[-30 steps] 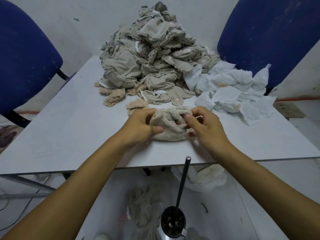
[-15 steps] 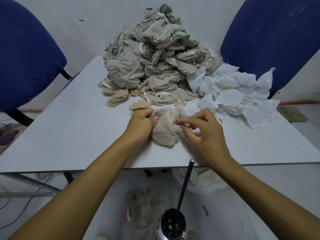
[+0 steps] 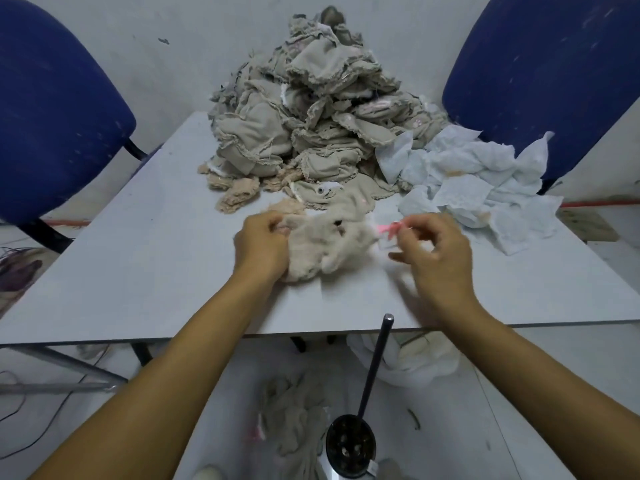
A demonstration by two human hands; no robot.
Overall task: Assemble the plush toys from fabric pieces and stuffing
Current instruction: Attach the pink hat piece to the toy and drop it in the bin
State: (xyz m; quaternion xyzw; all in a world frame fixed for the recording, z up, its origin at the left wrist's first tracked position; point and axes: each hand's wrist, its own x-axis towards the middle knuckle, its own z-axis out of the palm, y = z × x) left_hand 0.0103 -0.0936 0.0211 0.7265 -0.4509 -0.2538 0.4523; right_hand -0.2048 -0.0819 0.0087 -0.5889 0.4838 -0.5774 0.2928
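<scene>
left grip: my left hand (image 3: 261, 244) is curled on the left edge of the plush toy (image 3: 327, 245), fingers bunching the fabric, pinning it to the desk (image 3: 138, 271).
right grip: my right hand (image 3: 434, 252) pinches a small pink piece (image 3: 389, 228) between thumb and forefinger; the other fingers are loosely curled. Motion blur, so I can't tell what the piece is.
plush toy: cream and fuzzy, lying on the desk between the two grips, touching the left one; a dark spot shows on top.
pink piece: just right of the toy; can't tell whether it's attached.
fabric pile (image 3: 311, 116): beige cut pieces heaped well beyond both grips.
white sheets (image 3: 474, 178): crumpled, beyond the right grip.
chairs: blue chair (image 3: 52, 116) far left, second blue chair (image 3: 554, 64) far right.
black rod (image 3: 375, 362): below the desk edge, near side of the right grip.
</scene>
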